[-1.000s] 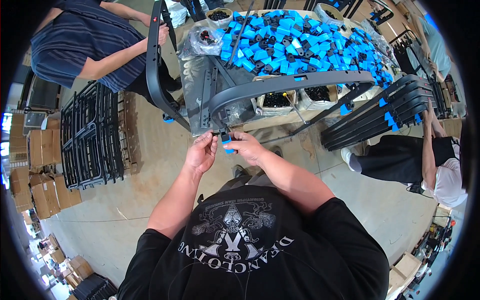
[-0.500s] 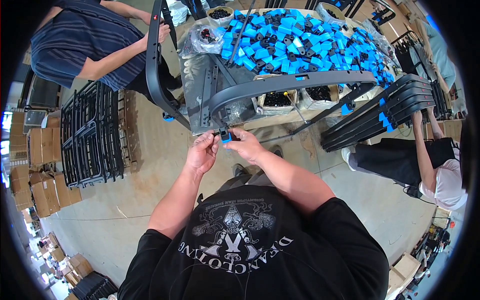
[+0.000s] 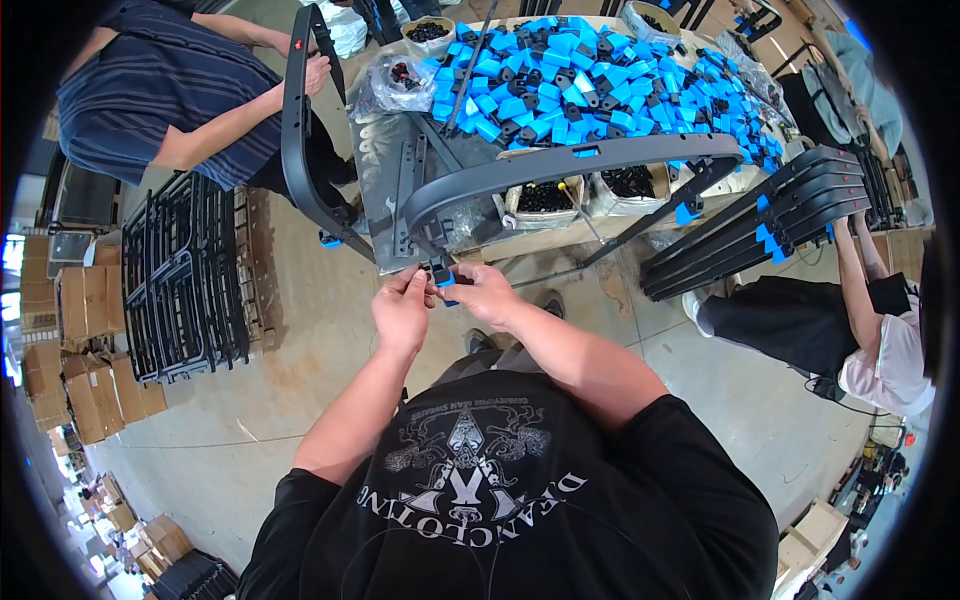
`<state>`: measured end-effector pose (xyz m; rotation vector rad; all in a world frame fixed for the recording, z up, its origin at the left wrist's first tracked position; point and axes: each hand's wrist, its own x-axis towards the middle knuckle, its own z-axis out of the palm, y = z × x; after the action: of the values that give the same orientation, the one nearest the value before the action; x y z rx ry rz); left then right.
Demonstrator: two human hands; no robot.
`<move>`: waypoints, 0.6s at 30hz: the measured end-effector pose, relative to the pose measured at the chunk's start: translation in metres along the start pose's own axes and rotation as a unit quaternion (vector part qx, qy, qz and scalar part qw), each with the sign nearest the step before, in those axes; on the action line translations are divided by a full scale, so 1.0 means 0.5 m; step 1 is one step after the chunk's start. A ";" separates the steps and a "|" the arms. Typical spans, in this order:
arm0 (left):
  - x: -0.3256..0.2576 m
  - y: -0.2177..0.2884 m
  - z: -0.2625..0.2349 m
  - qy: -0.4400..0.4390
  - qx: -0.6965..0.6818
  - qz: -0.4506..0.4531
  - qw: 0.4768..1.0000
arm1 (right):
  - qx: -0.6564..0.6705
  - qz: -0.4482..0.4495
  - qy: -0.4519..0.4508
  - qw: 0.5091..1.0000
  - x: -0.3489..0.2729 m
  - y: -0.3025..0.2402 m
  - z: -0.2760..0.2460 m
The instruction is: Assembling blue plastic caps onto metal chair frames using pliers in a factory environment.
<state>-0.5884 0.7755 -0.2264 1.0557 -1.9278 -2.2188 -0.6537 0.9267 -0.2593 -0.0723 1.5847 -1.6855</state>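
A curved dark grey metal tube (image 3: 530, 172) arches over the table edge, and its near end comes down between my hands. On that end sits a small blue-and-black plastic fitting (image 3: 444, 277). My right hand (image 3: 486, 298) is closed on the fitting from the right, thumb across its near side. From the left, my left hand (image 3: 401, 312) pinches with thumb and forefinger at the fitting's side. Whatever lies between those left fingertips is too small and covered to make out.
Blue and black fittings (image 3: 560, 85) are heaped on the table. Boxes of small black parts (image 3: 545, 197) line its near edge, with a screwdriver (image 3: 577, 205) in one. Co-workers stand left and right. Stacked black frames (image 3: 185, 275) and cartons (image 3: 92, 300) stand left; grey tubes (image 3: 760, 225) right.
My left hand has turned, its back now more toward me, and its fingers press closer to the fitting. The tube and both hands sit slightly further left in view.
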 end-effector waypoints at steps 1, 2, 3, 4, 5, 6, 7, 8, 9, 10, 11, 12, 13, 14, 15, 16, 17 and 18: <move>-0.013 -0.014 0.003 0.021 0.019 0.037 0.999 | -0.002 0.001 -0.001 1.000 -0.002 0.000 0.003; -0.016 -0.040 0.001 0.024 0.017 0.038 0.999 | 0.030 -0.005 -0.009 1.000 0.001 0.001 0.007; -0.016 -0.071 0.000 0.040 0.112 0.152 0.981 | 0.061 -0.010 -0.017 0.998 0.002 0.001 0.011; -0.027 -0.066 0.016 0.050 0.205 0.262 0.942 | 0.062 -0.012 -0.015 0.998 0.009 0.011 0.005; -0.058 -0.033 0.028 0.018 0.227 0.131 0.965 | 0.013 -0.027 0.004 1.000 0.015 0.021 -0.001; -0.048 -0.048 0.026 0.016 0.228 0.133 0.964 | -0.036 -0.041 0.022 0.998 0.021 0.031 -0.007; -0.040 -0.054 0.021 0.008 0.208 0.159 0.965 | -0.036 -0.043 0.020 0.998 0.024 0.033 -0.004; -0.034 -0.061 0.014 -0.001 0.188 0.185 0.965 | -0.028 -0.037 0.013 0.999 0.027 0.035 -0.001; -0.032 -0.069 0.007 0.001 0.189 0.187 0.964 | -0.020 -0.031 0.006 0.999 0.029 0.037 0.001; -0.045 -0.048 0.013 -0.047 0.072 0.132 0.987 | -0.020 -0.032 0.006 0.999 0.030 0.040 0.001; -0.052 -0.036 0.017 -0.094 -0.045 0.074 0.992 | -0.022 -0.031 -0.002 0.999 0.031 0.042 0.000; -0.050 -0.050 0.014 -0.094 -0.045 0.075 0.992 | -0.024 -0.029 -0.008 0.999 0.032 0.045 -0.001; -0.059 -0.051 0.016 -0.109 0.090 0.155 0.978 | -0.024 -0.029 -0.007 0.999 0.034 0.050 -0.004; -0.064 -0.051 0.020 -0.122 0.223 0.231 0.939 | -0.019 -0.043 0.011 0.999 0.036 0.054 -0.007; -0.063 -0.051 0.032 -0.115 0.179 0.202 0.956 | -0.014 -0.056 0.030 0.998 0.038 0.059 -0.011; -0.067 -0.038 0.031 -0.110 0.180 0.200 0.957 | -0.014 -0.054 0.025 0.998 0.029 0.046 -0.005; -0.069 -0.028 0.022 -0.112 0.227 0.196 0.947 | -0.007 -0.032 0.008 0.999 0.012 0.008 0.008; -0.073 -0.014 0.021 -0.121 0.273 0.194 0.935 | 0.001 -0.012 -0.002 1.000 0.000 -0.016 0.012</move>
<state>-0.5626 0.8021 -0.2152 0.3597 -2.6645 -1.7021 -0.6546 0.9208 -0.2510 -0.0931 1.5843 -1.7043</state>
